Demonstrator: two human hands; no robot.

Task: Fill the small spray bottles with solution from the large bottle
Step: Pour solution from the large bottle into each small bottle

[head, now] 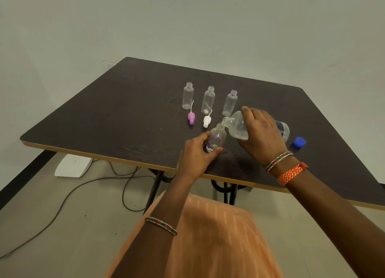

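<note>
Left-hand fingers point(205, 136) curled round a small spray bottle point(217, 138) standing uncapped on the dark tabletop point(125, 115) near its front edge; right-hand fingers point(253, 116) gripped the large bottle point(239, 125), tipped with its mouth just above the small bottle's neck. Three more uncapped small bottles point(208, 99) stood in a row behind, with a pink spray cap point(191, 118) and a white spray cap point(206, 121) lying in front of them. Blue cap point(299, 142) sat on the tabletop right of the large bottle.
</note>
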